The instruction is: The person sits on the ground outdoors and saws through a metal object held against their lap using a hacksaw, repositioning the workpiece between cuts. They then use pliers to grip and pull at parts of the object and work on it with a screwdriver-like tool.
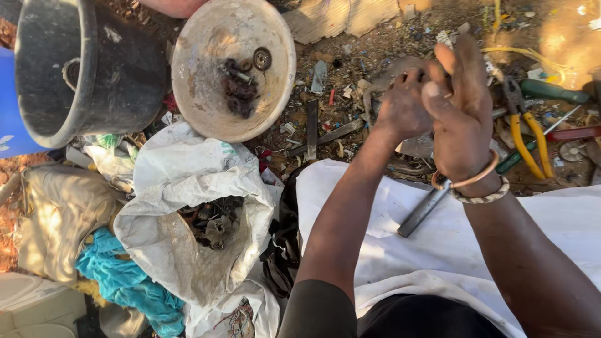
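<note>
While the two hands are brought together above the littered ground, something small appears to be worked between them, though it cannot be made out. The left hand (404, 103) is curled, its fingers pressed together into a loose fist; the right hand (460, 109) is laid against it, fingers mostly straight and close together, bangles worn at the wrist. Whether anything is pinched cannot be told. Just right of the fingers, yellow-handled pliers (526, 134) and a green-handled screwdriver (551, 91) are kept within reach. Well left of the fingers, a shallow round basin (206, 94) holds dark metal scraps, beside a black bucket (119, 75) and an open white sack (181, 181). A white cloth (388, 219) is spread over the lap; the ground is bare dirt strewn with debris.
</note>
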Demonstrator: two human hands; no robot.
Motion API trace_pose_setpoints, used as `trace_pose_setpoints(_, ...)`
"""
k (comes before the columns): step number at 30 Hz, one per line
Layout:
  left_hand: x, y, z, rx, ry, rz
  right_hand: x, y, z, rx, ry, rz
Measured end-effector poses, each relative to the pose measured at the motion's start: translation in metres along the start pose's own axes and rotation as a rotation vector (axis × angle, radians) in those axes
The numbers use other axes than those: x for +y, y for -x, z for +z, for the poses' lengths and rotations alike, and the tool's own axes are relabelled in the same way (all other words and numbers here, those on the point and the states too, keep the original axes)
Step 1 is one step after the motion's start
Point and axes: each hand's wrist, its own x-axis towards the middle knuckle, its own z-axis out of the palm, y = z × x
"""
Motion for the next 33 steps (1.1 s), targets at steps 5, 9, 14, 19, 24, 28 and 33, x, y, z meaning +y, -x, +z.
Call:
trace_pose_setpoints(5,0.002,0.0,-0.011,-0.154,0.067,-0.078,0.004,0.008,-0.029,0.026,0.343,-0.068)
trace_pose_setpoints(9,0.009,0.001,-0.025,-0.162,0.058,-0.052,0.016,0.024,-0.1,0.206,0.544,0.042)
trace_pose_setpoints(14,0.016,-0.007,-0.022,-0.179,0.131,-0.086,0.017,0.008,-0.134,0.018,0.768,0.108)
trace_pose_setpoints(19,0.015,-0.007,-0.008,0.047,0.227,-0.122,0.021,-0.021,-0.115,-0.23,0.766,-0.01)
trace_pose_setpoints(24,0.001,-0.005,-0.002,0.104,0.276,-0.033,0.03,-0.029,-0.096,-0.189,0.862,-0.045)
trace_pose_setpoints(28,-0.001,-0.002,0.002,0.193,0.328,0.032,0.031,-0.031,-0.095,-0.175,0.879,-0.012)
trace_pose_setpoints(33,0.007,0.0,0.003,0.244,0.409,-0.026,0.041,-0.031,-0.103,-0.111,0.705,0.113)
